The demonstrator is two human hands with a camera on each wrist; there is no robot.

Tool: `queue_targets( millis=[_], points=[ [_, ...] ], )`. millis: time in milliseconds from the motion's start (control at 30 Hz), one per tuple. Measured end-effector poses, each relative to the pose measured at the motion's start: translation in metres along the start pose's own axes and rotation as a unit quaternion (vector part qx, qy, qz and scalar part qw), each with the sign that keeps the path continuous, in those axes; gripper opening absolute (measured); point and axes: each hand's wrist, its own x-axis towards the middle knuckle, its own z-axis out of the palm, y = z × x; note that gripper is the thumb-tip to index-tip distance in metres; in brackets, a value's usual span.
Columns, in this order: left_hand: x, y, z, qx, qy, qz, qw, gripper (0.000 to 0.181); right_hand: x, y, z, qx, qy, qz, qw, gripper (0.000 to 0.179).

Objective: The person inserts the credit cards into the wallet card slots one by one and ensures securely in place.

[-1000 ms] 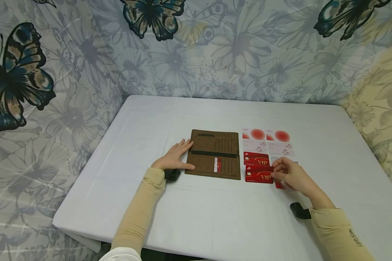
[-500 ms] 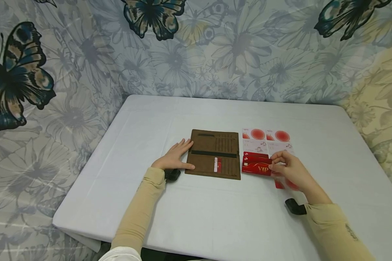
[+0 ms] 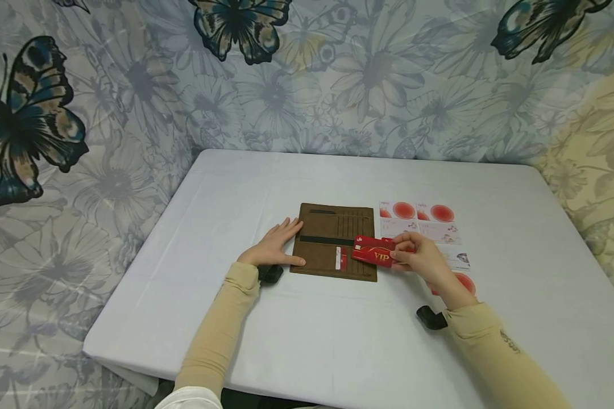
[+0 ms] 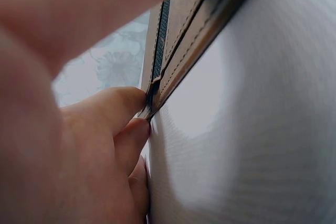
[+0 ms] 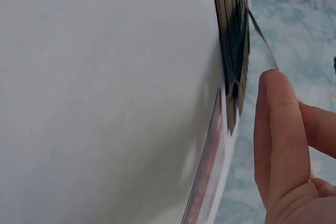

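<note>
A person's right hand pinches a red VIP card by its right end, thumb and fingers nearly together, and holds it over the right side of an open brown wallet; half a second earlier, the card was just right of the wallet, above the laid-out cards. From the right wrist, the card appears edge-on and tilted, its far end at the wallet; whether the two touch cannot be told. The left hand, its fingers spread, rests at the wallet's left edge, just as it did before. In the wallet's lower half sits a white-and-red card, just left of the held card's tip. To the wallet's right lie two white cards with red circles, with two pale cards directly in front of them. The right hand's shift leftward has brought a white card with a gray figure further into view. Only a narrow strip of white worktop separates the wallet's right edge from the cards, while broad stretches run left of the wallet, forward to the near edge and back to the far edge, beyond which hangs a flowered backdrop.
</note>
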Motion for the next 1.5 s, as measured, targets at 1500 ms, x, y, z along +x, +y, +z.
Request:
queue_targets(
  millis=[1500],
  points=[
    [0.000,0.000,-0.001,0.000,0.005,0.012,0.9999,0.099,0.021,-0.005,0.027,-0.118,-0.069,0.028,0.9902,0.029]
  ],
)
